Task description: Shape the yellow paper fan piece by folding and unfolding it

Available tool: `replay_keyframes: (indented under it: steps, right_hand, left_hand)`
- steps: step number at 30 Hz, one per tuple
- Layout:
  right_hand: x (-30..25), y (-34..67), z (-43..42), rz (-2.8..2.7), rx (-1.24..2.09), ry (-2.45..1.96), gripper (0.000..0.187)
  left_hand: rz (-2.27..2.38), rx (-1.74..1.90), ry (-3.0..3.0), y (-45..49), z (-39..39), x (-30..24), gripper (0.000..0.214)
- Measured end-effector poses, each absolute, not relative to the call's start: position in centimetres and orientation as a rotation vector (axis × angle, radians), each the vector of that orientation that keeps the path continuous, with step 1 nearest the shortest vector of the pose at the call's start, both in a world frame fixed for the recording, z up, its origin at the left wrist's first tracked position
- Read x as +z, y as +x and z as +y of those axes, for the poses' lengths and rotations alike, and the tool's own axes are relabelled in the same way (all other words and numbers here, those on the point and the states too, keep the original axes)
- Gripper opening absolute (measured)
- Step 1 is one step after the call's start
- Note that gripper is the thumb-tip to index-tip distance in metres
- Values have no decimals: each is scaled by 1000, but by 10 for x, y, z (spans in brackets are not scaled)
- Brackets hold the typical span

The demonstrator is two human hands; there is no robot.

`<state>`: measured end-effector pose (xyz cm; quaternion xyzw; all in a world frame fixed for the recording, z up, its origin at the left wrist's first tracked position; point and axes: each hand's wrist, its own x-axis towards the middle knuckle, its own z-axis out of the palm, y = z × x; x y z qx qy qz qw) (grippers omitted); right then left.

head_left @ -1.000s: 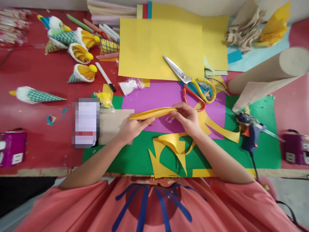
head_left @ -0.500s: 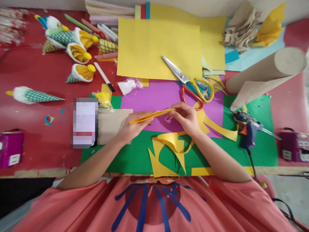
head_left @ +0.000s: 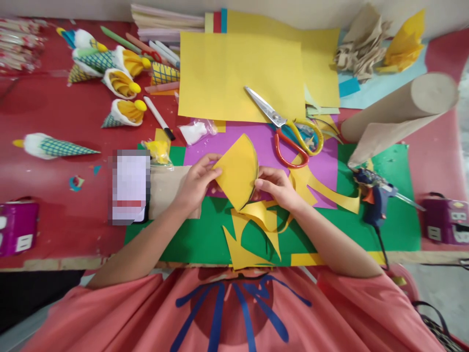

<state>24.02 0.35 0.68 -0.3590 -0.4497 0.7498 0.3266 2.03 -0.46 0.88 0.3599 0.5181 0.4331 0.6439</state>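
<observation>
A folded yellow paper piece (head_left: pixel 237 171) with a curved edge is held upright between both hands over the purple sheet (head_left: pixel 242 144). My left hand (head_left: pixel 194 183) pinches its left corner. My right hand (head_left: pixel 276 188) pinches its lower right edge. Yellow paper offcuts (head_left: pixel 252 230) lie just below the hands on the green sheet (head_left: pixel 205 239). Scissors (head_left: pixel 286 124) with red and yellow handles rest behind the hands, on the edge of a large yellow sheet (head_left: pixel 234 73).
A blue glue gun (head_left: pixel 373 198) lies at the right. A brown paper roll (head_left: pixel 399 115) sits behind it. Finished paper cones (head_left: pixel 117 78) and pens (head_left: pixel 159 117) are at the back left, a blurred-out phone (head_left: pixel 129 186) at the left. Purple boxes (head_left: pixel 16 227) stand at both sides.
The yellow piece was held flat and edge-on between the hands; now it is turned up so its broad face shows, and both hands have drawn closer together.
</observation>
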Motion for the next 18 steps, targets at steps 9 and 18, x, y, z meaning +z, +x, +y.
replay_keyframes:
  steps: [9, 18]
  right_hand:
    - [9, 232, 0, -1016, 2054, -832, 35]
    - [8, 233, -5, -997, 2107, -673, 24]
  left_hand:
    - [1092, 903, 630, 25, 1, 21, 16]
    - [941, 717, 506, 23, 3, 16, 15]
